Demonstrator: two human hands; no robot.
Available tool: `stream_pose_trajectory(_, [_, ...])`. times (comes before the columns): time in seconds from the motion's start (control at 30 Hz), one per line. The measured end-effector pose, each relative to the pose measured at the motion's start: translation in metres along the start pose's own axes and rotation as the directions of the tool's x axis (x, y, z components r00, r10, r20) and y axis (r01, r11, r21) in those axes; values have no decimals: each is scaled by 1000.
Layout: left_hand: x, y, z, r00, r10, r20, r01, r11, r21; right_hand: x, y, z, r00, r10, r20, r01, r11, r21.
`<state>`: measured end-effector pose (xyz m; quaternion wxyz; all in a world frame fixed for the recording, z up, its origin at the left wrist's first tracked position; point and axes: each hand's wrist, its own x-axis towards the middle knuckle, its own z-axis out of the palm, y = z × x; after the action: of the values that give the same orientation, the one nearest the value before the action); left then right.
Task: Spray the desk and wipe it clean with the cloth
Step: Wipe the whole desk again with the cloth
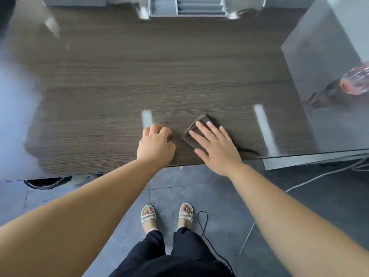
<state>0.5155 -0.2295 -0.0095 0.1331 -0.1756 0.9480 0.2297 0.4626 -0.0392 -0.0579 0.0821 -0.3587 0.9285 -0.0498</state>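
Cloth (202, 121), dark and folded to a small pad, lay flat on the desk (139, 76) near the front edge, right of centre. One corner poked out beyond the fingertips. Right hand (215, 145) was spread on top w/ fingers straight and splayed, palm down, pressing rather than gripping. Prob. that was to keep the whole pad in contact w/ the wood for a wiping stroke.

Left hand (156, 143) sat just beside the cloth, not touching it, knuckles on the desk. Its fingers were curled under w/ nothing visible in them. It looked like a brace for leaning in.

Spray bottle (355, 82), clear w/ pinkish tint, stood well apart on the glossy side surface at right, likely parked out of the wiping path. It was blurred, so fill level couldn't be told.

Desk organiser (187, 7) at the back edge had several slots; contents unclear. Bin (46, 182) w/ dark liner sat under the desk at left, inside hidden by the desktop.
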Motion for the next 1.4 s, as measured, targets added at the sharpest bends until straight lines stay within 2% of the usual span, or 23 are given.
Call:
stream_pose_trajectory(0.07, [5,13,5,1000,24,18,-24,1000,12,-17,55,-8,954,299,7,-299,954,36])
stream_pose_trajectory(0.13, [9,25,9,999,34,22,-34,999,26,-24,87,-18,766,643,4,-640,761,109])
stream_pose_trajectory(0.2, [10,32,12,999,12,30,-13,999,34,-14,78,-18,574,819,-13,-807,568,159])
stream_pose_trajectory(0.23, [10,36,14,999,-5,34,4,999,40,-8,63,-17,552,833,-27,-820,548,167])
stream_pose_trajectory(0.3, [10,38,15,999,-36,36,34,998,57,1,25,-9,700,711,-62,-698,700,149])
stream_pose_trajectory(0.37, [12,40,14,998,-52,25,50,997,65,-5,3,-3,937,348,-22,-345,935,79])
stream_pose_trajectory(0.43, [15,42,11,998,-53,15,52,996,72,-10,23,-6,999,-41,26,40,999,23])
stream_pose_trajectory(0.47, [17,43,10,999,-52,15,51,996,76,-9,43,-8,992,-121,44,121,993,12])
stream_pose_trajectory(0.5, [19,43,8,999,-49,17,48,996,78,-7,64,-11,993,-106,49,106,994,-4])
stream_pose_trajectory(0.57, [24,42,5,998,-48,26,46,996,78,1,97,-18,986,166,26,-167,986,18])
stream_pose_trajectory(0.63, [30,37,1,998,-56,28,54,995,80,19,104,-22,841,541,9,-540,837,94])
stream_pose_trajectory(0.7, [36,30,-3,996,-82,25,79,993,83,48,78,-25,644,764,20,-756,634,162])
stream_pose_trajectory(0.77, [43,23,-9,993,-118,0,118,991,69,77,36,-23,629,776,34,-766,613,192])
stream_pose_trajectory(0.83, [53,14,-18,985,-170,-31,171,985,35,98,-11,-15,815,579,-1,-573,806,146])
stream_pose_trajectory(0.9, [66,3,-29,973,-223,-55,223,975,-9,106,-42,-12,980,197,6,-197,977,81])
stream_pose_trajectory(1.0, [89,-7,-46,963,-267,-41,265,963,-54,122,-4,-19,936,-341,92,340,940,28])
stream_pose_trajectory(1.07, [102,-9,-54,968,-250,-17,250,967,-45,131,45,-21,971,-236,25,236,972,-10])
stream_pose_trajectory(1.13, [117,-10,-61,975,-222,4,222,974,-32,142,86,-29,972,224,-69,-221,974,55])
stream_pose_trajectory(1.2, [131,-14,-67,977,-215,2,215,976,-23,159,93,-35,723,689,-43,-673,717,183])
stream_pose_trajectory(1.27, [142,-18,-71,974,-226,-11,226,974,-27,183,63,-40,505,863,12,-838,487,245])
stream_pose_trajectory(1.3, [148,-21,-73,972,-234,-24,233,972,-31,197,41,-38,515,857,15,-833,496,246])
stream_pose_trajectory(1.33, [152,-23,-76,970,-239,-40,238,971,-36,207,18,-32,596,803,-15,-779,583,232])
stream_pose_trajectory(1.4, [161,-26,-81,968,-243,-68,240,969,-49,215,-26,-22,832,546,-94,-531,834,151])
